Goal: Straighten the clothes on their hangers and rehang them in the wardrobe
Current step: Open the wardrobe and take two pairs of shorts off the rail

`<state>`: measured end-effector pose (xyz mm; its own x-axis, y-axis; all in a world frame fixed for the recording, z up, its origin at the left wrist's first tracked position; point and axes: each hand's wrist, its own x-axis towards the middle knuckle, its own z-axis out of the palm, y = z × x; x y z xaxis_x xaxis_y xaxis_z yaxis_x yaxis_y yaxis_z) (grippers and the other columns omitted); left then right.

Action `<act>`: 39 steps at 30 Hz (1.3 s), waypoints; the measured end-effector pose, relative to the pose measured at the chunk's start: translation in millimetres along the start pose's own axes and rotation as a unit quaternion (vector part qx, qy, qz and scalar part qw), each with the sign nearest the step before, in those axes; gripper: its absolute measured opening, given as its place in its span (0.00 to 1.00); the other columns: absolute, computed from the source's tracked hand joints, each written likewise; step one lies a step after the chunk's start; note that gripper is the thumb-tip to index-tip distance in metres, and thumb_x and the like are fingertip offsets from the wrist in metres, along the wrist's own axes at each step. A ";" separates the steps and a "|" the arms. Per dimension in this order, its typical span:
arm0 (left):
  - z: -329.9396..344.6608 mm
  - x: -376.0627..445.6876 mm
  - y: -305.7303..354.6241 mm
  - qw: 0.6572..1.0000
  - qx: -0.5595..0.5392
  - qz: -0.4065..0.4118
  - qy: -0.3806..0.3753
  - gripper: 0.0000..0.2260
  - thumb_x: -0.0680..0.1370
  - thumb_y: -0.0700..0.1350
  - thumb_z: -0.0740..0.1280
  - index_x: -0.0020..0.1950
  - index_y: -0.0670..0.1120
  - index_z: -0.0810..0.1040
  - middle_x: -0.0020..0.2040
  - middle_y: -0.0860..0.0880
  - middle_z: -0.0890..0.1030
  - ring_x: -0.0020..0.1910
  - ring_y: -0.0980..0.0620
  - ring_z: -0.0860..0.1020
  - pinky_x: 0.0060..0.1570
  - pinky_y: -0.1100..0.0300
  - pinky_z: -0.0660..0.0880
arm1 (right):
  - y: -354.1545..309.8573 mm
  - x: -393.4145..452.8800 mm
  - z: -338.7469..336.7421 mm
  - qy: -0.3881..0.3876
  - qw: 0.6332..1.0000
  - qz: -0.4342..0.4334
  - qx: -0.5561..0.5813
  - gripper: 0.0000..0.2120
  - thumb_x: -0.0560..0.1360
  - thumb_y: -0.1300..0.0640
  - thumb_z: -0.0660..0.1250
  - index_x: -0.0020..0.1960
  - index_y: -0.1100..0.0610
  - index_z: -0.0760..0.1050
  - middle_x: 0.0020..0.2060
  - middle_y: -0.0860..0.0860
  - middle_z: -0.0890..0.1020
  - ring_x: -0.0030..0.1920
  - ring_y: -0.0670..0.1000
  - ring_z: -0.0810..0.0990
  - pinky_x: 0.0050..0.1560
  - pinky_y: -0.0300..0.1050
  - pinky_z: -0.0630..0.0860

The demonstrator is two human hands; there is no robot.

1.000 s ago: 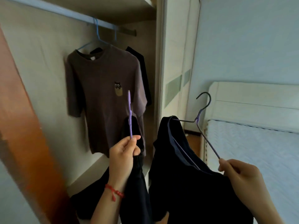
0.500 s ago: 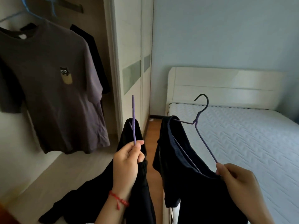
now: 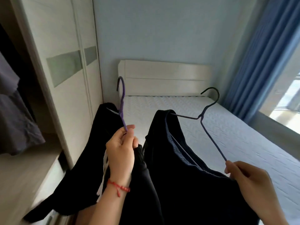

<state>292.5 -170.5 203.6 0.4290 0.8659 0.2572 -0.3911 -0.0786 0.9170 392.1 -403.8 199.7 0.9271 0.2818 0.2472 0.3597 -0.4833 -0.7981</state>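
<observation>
My left hand (image 3: 121, 151), with a red string bracelet at the wrist, pinches a purple hanger (image 3: 122, 103) seen edge-on, and a black garment (image 3: 90, 159) with a white cord hangs from it. My right hand (image 3: 250, 181) pinches the shoulder arm of a second purple wire hanger (image 3: 209, 127), whose hook points up. A dark navy garment (image 3: 181, 176) sits crookedly on this hanger, bunched on its left end and drooping below my hands. Both garments are held over the near end of the bed.
The open wardrobe is at the far left with a grey-brown T-shirt (image 3: 14, 120) hanging inside, beside its white sliding door (image 3: 65, 70). A bed with a bare white mattress (image 3: 227, 135) and headboard lies ahead. Blue curtains (image 3: 263, 62) and a window are on the right.
The view has swung right, away from the wardrobe toward the bed and window. Both hands keep their hangers; the left hanger's hook has come into sight and the wardrobe's T-shirt has slid to the left edge.
</observation>
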 end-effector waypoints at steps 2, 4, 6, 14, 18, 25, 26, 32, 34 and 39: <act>35.6 -30.4 -3.2 1.000 -0.004 0.000 -0.011 0.10 0.78 0.35 0.59 0.41 0.44 0.76 0.19 0.52 0.71 0.22 0.61 0.69 0.27 0.74 0.67 | 27.2 -1.2 -39.6 0.004 1.000 0.000 0.000 0.17 0.74 0.58 0.65 0.27 0.53 0.78 0.23 0.48 0.78 0.26 0.46 0.74 0.30 0.34 0.68; 68.6 -57.2 -6.4 1.000 -0.005 -0.007 -0.024 0.09 0.78 0.35 0.59 0.42 0.43 0.76 0.19 0.53 0.71 0.22 0.61 0.69 0.28 0.74 0.67 | 52.6 -3.8 -75.4 0.001 1.000 0.002 -0.003 0.14 0.74 0.58 0.65 0.31 0.49 0.79 0.23 0.48 0.78 0.26 0.46 0.74 0.27 0.29 0.65; 98.6 -77.7 -7.9 0.999 -0.014 -0.026 -0.033 0.07 0.79 0.35 0.59 0.45 0.40 0.76 0.19 0.54 0.70 0.22 0.62 0.69 0.27 0.74 0.67 | 73.5 -6.8 -107.2 -0.003 1.000 0.000 -0.008 0.14 0.74 0.57 0.65 0.33 0.46 0.78 0.24 0.48 0.79 0.27 0.47 0.75 0.28 0.29 0.65; 176.9 -107.8 -34.1 0.995 -0.024 -0.089 -0.042 0.08 0.78 0.39 0.61 0.43 0.41 0.79 0.24 0.52 0.71 0.20 0.61 0.68 0.24 0.73 0.66 | 137.6 -7.0 -172.1 0.026 0.999 0.011 -0.029 0.12 0.73 0.58 0.67 0.32 0.47 0.78 0.27 0.48 0.79 0.35 0.45 0.75 0.33 0.31 0.65; 197.5 -101.5 -68.4 0.996 0.029 -0.068 -0.040 0.08 0.78 0.38 0.61 0.47 0.38 0.78 0.29 0.47 0.71 0.22 0.63 0.70 0.27 0.77 0.67 | 162.5 6.8 -174.5 0.044 0.998 0.016 -0.036 0.12 0.73 0.60 0.68 0.32 0.49 0.78 0.29 0.51 0.79 0.37 0.48 0.75 0.33 0.32 0.65; 210.7 -62.1 -161.9 0.992 0.076 -0.099 0.003 0.06 0.79 0.38 0.60 0.48 0.40 0.76 0.29 0.48 0.72 0.22 0.65 0.71 0.28 0.77 0.67 | 203.0 63.1 -161.1 0.025 0.997 0.033 -0.066 0.11 0.73 0.59 0.68 0.34 0.47 0.78 0.29 0.45 0.80 0.37 0.42 0.76 0.35 0.29 0.66; 211.2 -56.3 -177.7 0.990 0.086 -0.109 0.005 0.06 0.79 0.39 0.60 0.48 0.41 0.76 0.29 0.49 0.72 0.22 0.66 0.71 0.30 0.75 0.68 | 207.2 73.8 -157.5 0.018 0.997 0.035 -0.070 0.11 0.73 0.59 0.68 0.34 0.47 0.78 0.30 0.46 0.80 0.38 0.44 0.76 0.34 0.30 0.66; 222.3 -35.0 -255.1 0.976 0.144 -0.165 0.019 0.06 0.79 0.42 0.61 0.42 0.47 0.74 0.29 0.51 0.75 0.26 0.62 0.74 0.36 0.68 0.71 | 233.1 129.3 -132.3 -0.041 0.994 0.056 -0.079 0.13 0.73 0.60 0.67 0.32 0.48 0.77 0.22 0.46 0.76 0.31 0.44 0.73 0.31 0.33 0.64; 228.9 -29.8 -273.8 0.970 0.157 -0.184 0.019 0.09 0.79 0.44 0.61 0.39 0.51 0.74 0.29 0.51 0.75 0.26 0.64 0.74 0.40 0.61 0.71 | 243.6 145.2 -128.6 -0.057 0.993 0.064 -0.078 0.14 0.73 0.60 0.67 0.30 0.48 0.77 0.20 0.44 0.74 0.29 0.44 0.72 0.31 0.34 0.63; 247.8 -19.1 -308.2 0.961 0.157 -0.230 0.009 0.04 0.79 0.38 0.60 0.51 0.41 0.73 0.31 0.48 0.75 0.34 0.54 0.74 0.47 0.57 0.70 | 274.6 189.8 -123.1 -0.102 0.989 0.079 -0.071 0.16 0.73 0.60 0.67 0.28 0.48 0.77 0.21 0.43 0.76 0.29 0.43 0.73 0.30 0.33 0.63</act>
<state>606.6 -285.2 -8.3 0.4827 0.8529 -0.1989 0.1018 0.1709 0.9800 679.8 -585.0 95.1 0.9374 0.3484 -0.0019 0.2373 -0.6424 -0.7287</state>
